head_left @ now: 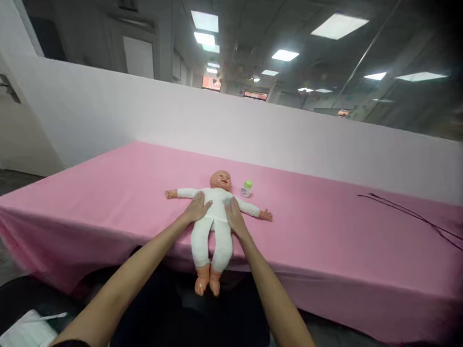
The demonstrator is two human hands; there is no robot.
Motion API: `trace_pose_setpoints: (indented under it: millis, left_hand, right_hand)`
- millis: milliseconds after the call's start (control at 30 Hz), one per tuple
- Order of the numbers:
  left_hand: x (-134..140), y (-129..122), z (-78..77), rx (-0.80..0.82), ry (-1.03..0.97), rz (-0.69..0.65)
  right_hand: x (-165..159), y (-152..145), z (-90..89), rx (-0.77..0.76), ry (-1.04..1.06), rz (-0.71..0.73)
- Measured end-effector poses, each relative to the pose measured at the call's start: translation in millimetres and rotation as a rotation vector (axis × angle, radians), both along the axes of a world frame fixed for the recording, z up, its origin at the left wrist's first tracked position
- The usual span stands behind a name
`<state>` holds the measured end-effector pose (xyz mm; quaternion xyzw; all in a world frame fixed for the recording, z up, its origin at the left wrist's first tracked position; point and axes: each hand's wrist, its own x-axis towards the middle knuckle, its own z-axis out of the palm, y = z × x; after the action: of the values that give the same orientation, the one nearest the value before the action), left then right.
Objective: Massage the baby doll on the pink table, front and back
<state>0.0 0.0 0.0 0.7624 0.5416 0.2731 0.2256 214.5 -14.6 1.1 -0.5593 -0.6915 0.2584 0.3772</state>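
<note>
A baby doll (215, 219) in a white body suit lies on its back on the pink tablecloth (325, 226), arms spread, feet hanging over the near edge. My left hand (197, 207) rests flat on the doll's torso on its left side. My right hand (235, 217) lies flat against the other side of the torso. Both hands have their fingers extended and hold nothing. A small bottle with a green cap (246, 189) stands just right of the doll's head.
A black cable (408, 212) runs across the cloth at the far right. A white partition wall (253, 125) backs the table. White papers (29, 330) lie low at the bottom left, below the table's edge.
</note>
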Motion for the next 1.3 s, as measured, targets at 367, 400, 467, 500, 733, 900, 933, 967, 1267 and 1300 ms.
trace_pose_setpoints:
  millis: [367, 400, 467, 500, 733, 900, 933, 967, 1267, 1300]
  left_hand:
    - [33, -25, 20.8, 0.115, 0.033, -0.199]
    - [37, -19, 23.5, 0.12, 0.03, -0.179]
    - [37, -7, 25.6, 0.102, 0.011, -0.11]
    - [33, -1, 24.7, 0.087, -0.009, -0.073]
    - [10, -28, 2.8, -0.026, -0.197, 0.078]
    - [31, -134, -9.8, 0.269, -0.186, 0.167]
    - [33, -158, -15.5, 0.393, -0.186, 0.187]
    - [33, -180, -23.2, 0.497, -0.194, 0.18]
    - [10, -231, -103.4, 0.897, -0.111, -0.167]
    - [11, -227, -105.5, 0.91, -0.113, -0.153]
  right_hand:
    - [-4, -6, 7.5, 0.183, -0.291, 0.289]
    - [-6, 2, 11.4, 0.183, -0.286, 0.281]
    - [-8, 14, 15.2, 0.175, -0.254, 0.213]
    - [-7, 18, 14.9, 0.169, -0.231, 0.165]
    - [8, 14, 0.2, 0.105, -0.32, -0.058]
    - [34, 16, 23.4, 0.118, -0.425, -0.057]
    - [43, 16, 30.1, 0.12, -0.446, -0.097]
    - [54, 16, 36.1, 0.115, -0.468, -0.158]
    - [126, 3, 33.1, -0.097, -0.489, -0.503]
    - [127, 3, 32.0, -0.095, -0.486, -0.505]
